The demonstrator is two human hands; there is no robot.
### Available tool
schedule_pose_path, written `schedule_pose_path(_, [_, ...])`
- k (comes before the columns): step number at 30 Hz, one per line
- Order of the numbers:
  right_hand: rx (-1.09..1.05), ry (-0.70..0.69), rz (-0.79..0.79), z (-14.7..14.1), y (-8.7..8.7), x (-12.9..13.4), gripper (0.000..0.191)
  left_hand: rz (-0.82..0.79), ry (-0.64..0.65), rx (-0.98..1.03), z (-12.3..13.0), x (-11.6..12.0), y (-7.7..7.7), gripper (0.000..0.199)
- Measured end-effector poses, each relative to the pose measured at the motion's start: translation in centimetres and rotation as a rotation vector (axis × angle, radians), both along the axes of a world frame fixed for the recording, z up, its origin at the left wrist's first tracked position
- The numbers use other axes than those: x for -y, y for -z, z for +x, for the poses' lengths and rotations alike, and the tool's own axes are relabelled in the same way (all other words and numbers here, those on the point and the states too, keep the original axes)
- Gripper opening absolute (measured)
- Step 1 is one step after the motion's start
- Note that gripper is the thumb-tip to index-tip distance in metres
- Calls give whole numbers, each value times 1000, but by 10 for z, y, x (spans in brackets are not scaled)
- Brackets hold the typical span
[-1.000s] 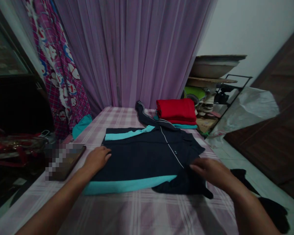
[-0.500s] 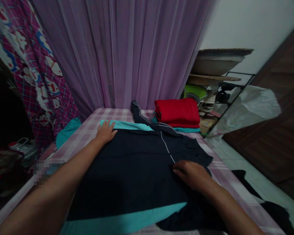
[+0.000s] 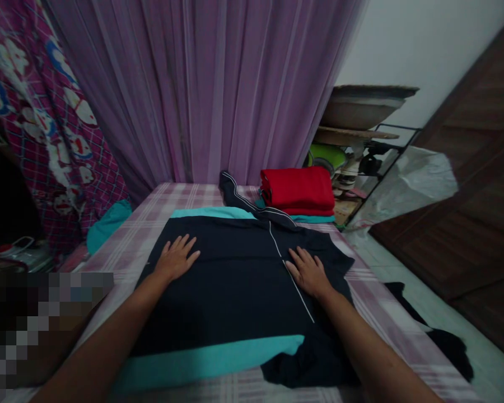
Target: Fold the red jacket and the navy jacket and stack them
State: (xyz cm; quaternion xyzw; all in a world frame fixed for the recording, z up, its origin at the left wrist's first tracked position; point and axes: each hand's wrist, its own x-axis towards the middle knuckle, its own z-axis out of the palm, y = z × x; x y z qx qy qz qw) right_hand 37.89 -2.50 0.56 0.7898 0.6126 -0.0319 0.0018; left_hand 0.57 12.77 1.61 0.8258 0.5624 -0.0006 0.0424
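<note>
Left hand (image 3: 175, 258) lying flat, fingers (image 3: 188, 244) spread wide, pressing on dark navy garment (image 3: 235, 280). Right hand (image 3: 308, 271) also lying flat, fingers open, holding nothing, resting beside white piping line on same garment. Garment lying spread on bench (image 3: 151, 221) covered in pink plaid cloth, teal bands at near and far edges. Red folded stack (image 3: 298, 189) sitting at far right of bench. Purple curtain (image 3: 210, 84) hanging behind. Cartoon-print fabric (image 3: 46, 140) hanging at left. Cluttered shelf (image 3: 361, 140) standing at right. Dark cloth (image 3: 441, 341) lying on floor.
</note>
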Motion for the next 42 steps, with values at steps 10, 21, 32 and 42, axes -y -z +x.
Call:
schedule_pose_path(10, [125, -37, 102, 16, 19, 9, 56, 76, -93, 90, -25, 52, -9, 52])
schedule_pose_path(21, [135, -48, 162, 21, 26, 8, 56, 162, -642, -72, -145, 127, -32, 63])
schedule_pose_path(32, [133, -57, 225, 23, 32, 7, 55, 13, -804, -81, -150, 126, -43, 74])
schedule_pose_path(42, [126, -52, 239, 24, 34, 6, 55, 89, -731, 297, -147, 125, -57, 74])
